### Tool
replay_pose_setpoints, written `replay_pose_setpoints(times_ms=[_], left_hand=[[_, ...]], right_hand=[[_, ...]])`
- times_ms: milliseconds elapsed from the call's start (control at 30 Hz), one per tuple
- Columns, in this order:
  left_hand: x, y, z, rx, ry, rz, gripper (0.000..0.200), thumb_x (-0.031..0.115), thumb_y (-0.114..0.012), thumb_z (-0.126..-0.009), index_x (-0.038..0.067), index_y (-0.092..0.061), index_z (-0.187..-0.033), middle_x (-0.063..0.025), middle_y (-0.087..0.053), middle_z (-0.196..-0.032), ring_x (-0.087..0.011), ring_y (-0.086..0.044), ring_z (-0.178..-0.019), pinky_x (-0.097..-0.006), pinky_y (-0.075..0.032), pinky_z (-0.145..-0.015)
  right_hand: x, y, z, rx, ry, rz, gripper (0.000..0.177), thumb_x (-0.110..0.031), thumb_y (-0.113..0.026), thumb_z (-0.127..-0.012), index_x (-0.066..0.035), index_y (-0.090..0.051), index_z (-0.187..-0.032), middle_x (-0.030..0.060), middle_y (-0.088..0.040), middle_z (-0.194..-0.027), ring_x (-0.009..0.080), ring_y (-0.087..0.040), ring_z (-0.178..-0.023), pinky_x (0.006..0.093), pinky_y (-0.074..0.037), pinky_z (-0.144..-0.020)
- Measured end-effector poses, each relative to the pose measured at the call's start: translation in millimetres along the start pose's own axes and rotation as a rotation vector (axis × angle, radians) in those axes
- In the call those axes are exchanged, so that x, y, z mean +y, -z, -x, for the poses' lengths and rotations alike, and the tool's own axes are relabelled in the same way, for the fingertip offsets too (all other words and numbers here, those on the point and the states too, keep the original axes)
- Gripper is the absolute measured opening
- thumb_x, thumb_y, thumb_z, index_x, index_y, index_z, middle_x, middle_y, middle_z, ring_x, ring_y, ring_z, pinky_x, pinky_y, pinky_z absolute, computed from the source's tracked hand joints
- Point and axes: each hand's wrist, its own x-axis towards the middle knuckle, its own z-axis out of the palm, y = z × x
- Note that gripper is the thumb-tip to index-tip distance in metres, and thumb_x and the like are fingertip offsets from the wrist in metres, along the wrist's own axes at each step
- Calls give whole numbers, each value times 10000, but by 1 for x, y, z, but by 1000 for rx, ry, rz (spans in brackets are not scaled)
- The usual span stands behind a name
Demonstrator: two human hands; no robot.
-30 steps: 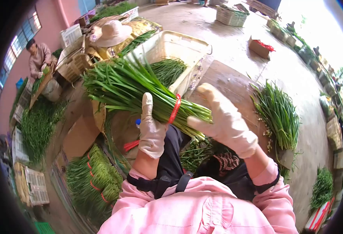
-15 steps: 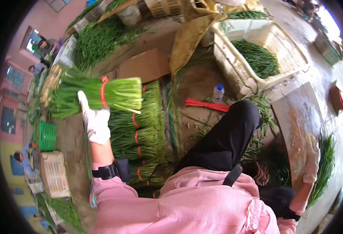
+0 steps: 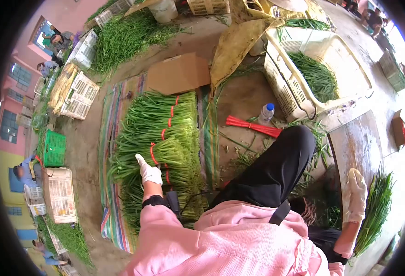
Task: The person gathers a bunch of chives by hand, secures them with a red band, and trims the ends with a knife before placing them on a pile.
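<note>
Several bundles of green stalks [image 3: 161,112] tied with red bands lie in a row on a striped mat [image 3: 111,108]. My left hand [image 3: 150,173], in a white glove, is wrapped round the near side of one bundle [image 3: 165,154], which rests on top of the row. At the right, my right hand [image 3: 356,195], also gloved, rests at the edge of a worn board [image 3: 356,142], beside loose green stalks [image 3: 378,207]. Its fingers point away from me, and whether they hold anything is hidden.
A white crate [image 3: 320,105] holds loose stalks. Red ties [image 3: 253,125] and a bottle [image 3: 267,112] are near my knee. A cardboard sheet [image 3: 177,73] lies beyond the bundles. Green [image 3: 54,148] and white crates [image 3: 60,195] stand left. Other people sit farther off.
The bundle in my left hand has come down from the upper left onto the row of bundles. My right hand has stayed by the board. The view has shifted slightly.
</note>
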Motion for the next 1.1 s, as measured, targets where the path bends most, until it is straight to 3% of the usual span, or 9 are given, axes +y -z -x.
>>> replay_pose_setpoints(times_ms=[333, 500, 733, 800, 867, 933, 1000, 1033, 1100], left_hand=[[3, -19, 42, 103, -3, -246, 1167, 891, -704, -689, 108, -476, -1524, -144, -673, -1270, -294, -624, -1140, -378, -497, -990], [5, -11, 10, -44, -19, -229, 1197, 874, -660, -755, 102, -309, -1600, -177, -357, -1602, -381, -454, -1396, -495, -469, -1113], [37, 25, 39, -253, 338, -197, 1179, 797, -590, -877, 9, -126, -1621, -223, -278, -1659, -489, -363, -1469, -579, -404, -1179], [53, 28, 63, -215, 362, -187, 912, 615, -574, -1001, -7, -235, -1575, -247, -323, -1632, -483, -415, -1440, -572, -466, -1123], [75, 31, 89, -665, 177, -871, 736, 549, -569, -1023, -84, -514, -1395, -275, -636, -1372, -403, -717, -1064, -430, -620, -857], [93, 5, 120, -591, 76, -1391, 491, 394, -619, -1009, -79, -684, -1123, -236, -777, -954, -322, -725, -606, -365, -594, -590], [96, -32, 142, -350, -221, -2079, 567, 416, -755, -884, -87, -672, -1132, -278, -753, -1022, -360, -742, -750, -406, -600, -684], [88, -20, 139, -266, -942, -2122, 825, 422, -891, -705, -79, -608, -1296, -293, -706, -1150, -393, -709, -1009, -450, -576, -855], [87, -65, 166, -368, -857, -2106, 1361, 373, -997, -538, 6, -248, -1613, -251, -570, -1421, -414, -544, -1313, -432, -473, -1087]], right_hand=[[58, 8, -1, -69, -43, -33, 342, -243, -669, -1025, 14, -691, -1250, -3, -695, -1102, 101, -594, -1004, 257, -471, -927], [67, 5, -1, -51, 7, 22, 338, -249, -661, -1026, 8, -702, -1241, 23, -720, -1160, 124, -619, -1071, 276, -459, -997], [87, 10, -2, -61, 41, 149, 344, -247, -655, -1033, 14, -701, -1253, 33, -721, -1174, 138, -618, -1097, 292, -446, -1036], [93, 8, -2, -45, 35, 95, 339, -252, -661, -1030, -5, -702, -1259, 26, -719, -1182, 133, -616, -1098, 286, -443, -1037], [88, 5, 2, -45, 37, 112, 334, -248, -663, -1027, -10, -701, -1259, 20, -716, -1178, 126, -613, -1096, 281, -444, -1031], [76, 2, 7, -40, 40, 132, 328, -244, -665, -1025, -16, -701, -1258, 14, -713, -1173, 120, -610, -1093, 276, -444, -1024], [62, -1, 14, -74, 24, 169, 325, -240, -674, -1017, -13, -698, -1248, 1, -701, -1147, 102, -599, -1074, 265, -447, -998], [59, -3, 16, -72, 19, 169, 325, -240, -674, -1017, -13, -698, -1248, 1, -701, -1147, 102, -599, -1074, 265, -447, -998], [56, -4, 19, -69, 62, 171, 316, -241, -678, -1012, -16, -700, -1233, -7, -686, -1111, 94, -589, -1049, 259, -449, -975]])
